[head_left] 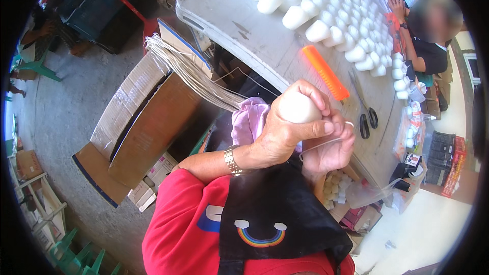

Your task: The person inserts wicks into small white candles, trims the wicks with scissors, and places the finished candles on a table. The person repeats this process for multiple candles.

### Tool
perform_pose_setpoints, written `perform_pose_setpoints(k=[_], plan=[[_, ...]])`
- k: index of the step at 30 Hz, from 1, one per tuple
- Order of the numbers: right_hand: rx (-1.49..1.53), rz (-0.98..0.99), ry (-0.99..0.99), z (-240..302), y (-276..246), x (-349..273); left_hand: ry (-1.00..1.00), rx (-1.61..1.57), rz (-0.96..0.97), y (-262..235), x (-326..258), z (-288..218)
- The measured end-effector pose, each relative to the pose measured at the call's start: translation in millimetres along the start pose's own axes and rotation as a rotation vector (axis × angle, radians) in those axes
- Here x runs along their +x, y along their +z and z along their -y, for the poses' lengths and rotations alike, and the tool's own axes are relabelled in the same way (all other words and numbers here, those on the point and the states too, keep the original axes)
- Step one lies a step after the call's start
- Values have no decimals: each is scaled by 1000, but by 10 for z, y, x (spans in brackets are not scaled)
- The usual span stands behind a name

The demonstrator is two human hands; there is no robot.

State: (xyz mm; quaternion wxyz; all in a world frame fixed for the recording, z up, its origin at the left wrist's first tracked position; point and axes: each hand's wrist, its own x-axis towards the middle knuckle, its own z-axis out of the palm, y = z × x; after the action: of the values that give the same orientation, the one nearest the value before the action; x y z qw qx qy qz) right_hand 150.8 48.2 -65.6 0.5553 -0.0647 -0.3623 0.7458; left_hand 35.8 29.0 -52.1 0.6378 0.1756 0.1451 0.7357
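My left hand [277, 135], with a gold watch on its wrist, is wrapped around a white candle [299, 108], its rounded end showing between thumb and fingers. Close against it, my right hand [331, 157] pinches a thin white wick cord [326, 143] that loops below the fingertips. Whether the cord passes into the candle is hidden by my fingers. Beyond my hands, an orange comb-like plastic piece [326, 73] lies on the grey table [254, 46]. Black-handled scissors [368, 119] rest to its right.
Rows of white candles [318, 31] cover the table's far side. A bundle of long white cords [196, 74] hangs over cardboard [153, 127] at left, beside a lilac cloth [249, 119]. Another person [428, 46] sits across the table. Plastic bags [377, 193] lie at right.
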Motion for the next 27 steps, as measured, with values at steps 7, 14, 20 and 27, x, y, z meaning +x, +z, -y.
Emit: perform_pose_setpoints(k=[7,14,20,27], plan=[[-193,-183,54,-9,58,-50,54,251,-71,23,-29,-6],[-251,-266,102,-33,115,-78,73,436,-94,2,9,-23],[-252,-249,116,-44,74,-106,101,499,-104,-20,27,-8],[-395,-117,177,86,38,-11,256,751,-107,-72,78,-35]])
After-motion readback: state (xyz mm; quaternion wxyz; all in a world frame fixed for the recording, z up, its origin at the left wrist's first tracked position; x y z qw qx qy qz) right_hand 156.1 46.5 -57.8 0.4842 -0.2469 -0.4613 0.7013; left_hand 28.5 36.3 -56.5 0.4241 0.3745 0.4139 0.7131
